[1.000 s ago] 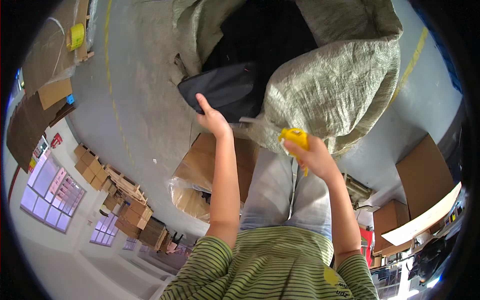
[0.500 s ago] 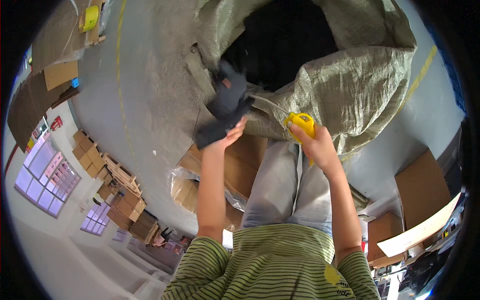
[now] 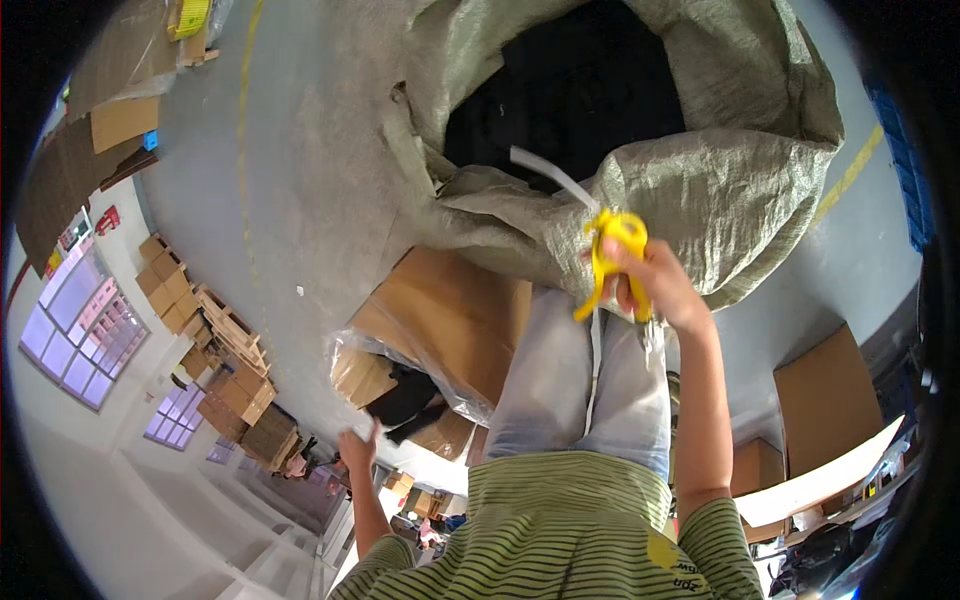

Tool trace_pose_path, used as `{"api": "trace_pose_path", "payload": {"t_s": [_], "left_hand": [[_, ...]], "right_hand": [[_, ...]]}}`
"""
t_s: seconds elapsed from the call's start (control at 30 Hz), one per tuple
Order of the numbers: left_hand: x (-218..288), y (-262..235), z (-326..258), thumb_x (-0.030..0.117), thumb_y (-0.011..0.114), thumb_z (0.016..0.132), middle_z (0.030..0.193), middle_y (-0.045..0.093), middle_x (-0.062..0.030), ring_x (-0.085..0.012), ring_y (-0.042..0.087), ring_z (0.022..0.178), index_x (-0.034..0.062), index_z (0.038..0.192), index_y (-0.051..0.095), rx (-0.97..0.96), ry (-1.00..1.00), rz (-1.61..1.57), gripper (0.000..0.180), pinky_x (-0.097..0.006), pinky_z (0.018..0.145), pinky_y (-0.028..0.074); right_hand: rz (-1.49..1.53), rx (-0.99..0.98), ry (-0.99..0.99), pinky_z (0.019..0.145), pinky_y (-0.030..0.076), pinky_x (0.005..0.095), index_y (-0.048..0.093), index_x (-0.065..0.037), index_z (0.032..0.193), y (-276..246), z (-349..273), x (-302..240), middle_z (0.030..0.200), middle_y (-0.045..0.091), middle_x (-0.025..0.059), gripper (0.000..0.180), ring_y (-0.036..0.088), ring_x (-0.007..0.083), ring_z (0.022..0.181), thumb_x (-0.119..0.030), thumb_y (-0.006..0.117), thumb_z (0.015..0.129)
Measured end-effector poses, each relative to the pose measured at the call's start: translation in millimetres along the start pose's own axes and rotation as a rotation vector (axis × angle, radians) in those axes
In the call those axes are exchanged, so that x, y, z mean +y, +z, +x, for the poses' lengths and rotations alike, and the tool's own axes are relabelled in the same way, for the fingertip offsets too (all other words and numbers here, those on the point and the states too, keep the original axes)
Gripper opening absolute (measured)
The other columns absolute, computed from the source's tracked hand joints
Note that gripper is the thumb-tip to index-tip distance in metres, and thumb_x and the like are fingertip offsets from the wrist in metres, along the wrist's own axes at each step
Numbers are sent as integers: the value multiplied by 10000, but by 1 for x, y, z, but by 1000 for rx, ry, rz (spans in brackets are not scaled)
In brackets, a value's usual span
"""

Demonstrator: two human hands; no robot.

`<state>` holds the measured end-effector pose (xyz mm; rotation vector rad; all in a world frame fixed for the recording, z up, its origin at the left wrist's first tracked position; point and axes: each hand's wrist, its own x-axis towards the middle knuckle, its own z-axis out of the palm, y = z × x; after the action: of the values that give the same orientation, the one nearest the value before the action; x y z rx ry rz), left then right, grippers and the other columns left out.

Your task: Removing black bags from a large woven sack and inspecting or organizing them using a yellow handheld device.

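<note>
I judge the yellow tape measure light and hard-cased, best held around its body, as my right hand clasps it before the woven sack. Black fabric in the plastic-lined carton looks limp, best pinched by an edge; my left hand stretches beside it, grip unclear.

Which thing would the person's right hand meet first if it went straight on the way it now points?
Probably the grey-green woven sack, at its crumpled near rim, beyond the yellow plastic tool that the right hand grips; the height between them is unclear.
</note>
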<state>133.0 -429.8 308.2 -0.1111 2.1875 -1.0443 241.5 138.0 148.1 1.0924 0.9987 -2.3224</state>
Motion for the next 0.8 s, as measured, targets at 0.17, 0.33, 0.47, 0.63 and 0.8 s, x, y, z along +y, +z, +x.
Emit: {"api": "trace_pose_path", "payload": {"t_s": [0.17, 0.33, 0.47, 0.63, 0.8], "left_hand": [[258, -168, 5, 236, 588, 888, 976, 627, -99, -148, 583, 912, -1, 1022, 590, 49, 509, -1226, 272, -253, 827, 435], [511, -216, 95, 537, 579, 810, 1344, 337, -261, -346, 349, 1254, -55, 1339, 275, -1026, 277, -2055, 850, -406, 1053, 313], [569, -200, 101, 649, 612, 714, 1472, 105, -191, -389, 216, 1321, 99, 1447, 44, -1151, -288, -2180, 1078, -556, 1043, 297], [583, -172, 126, 580, 656, 723, 1368, 328, -150, -350, 377, 1210, 146, 1382, 290, -1042, -364, -2128, 871, -538, 973, 368], [562, -159, 144, 461, 658, 783, 1326, 408, -130, -309, 419, 1186, 99, 1346, 364, -827, -56, -2211, 732, -426, 951, 401]], "right_hand": [[188, 61, -275, 387, 284, 191, 583, 7, 1062, -37, 64, -60, 607, 590, 61, 509, 354, 49, 369, -468, 518, 892], [192, 366, -42, 372, 287, 217, 561, -65, 849, -97, 140, -22, 576, 590, 76, 440, 355, 73, 348, -503, 533, 869], [31, 384, 21, 330, 259, 226, 579, -86, 816, -126, 94, 63, 495, 540, 49, 469, 336, 80, 300, -552, 534, 846], [18, 519, 296, 319, 240, 202, 581, -90, 825, -172, 11, 151, 540, 548, 53, 418, 337, 71, 296, -490, 487, 902], [54, 258, 202, 394, 257, 170, 594, -55, 1067, -114, -1, 94, 719, 614, 26, 360, 346, 17, 419, -375, 524, 917]]}}
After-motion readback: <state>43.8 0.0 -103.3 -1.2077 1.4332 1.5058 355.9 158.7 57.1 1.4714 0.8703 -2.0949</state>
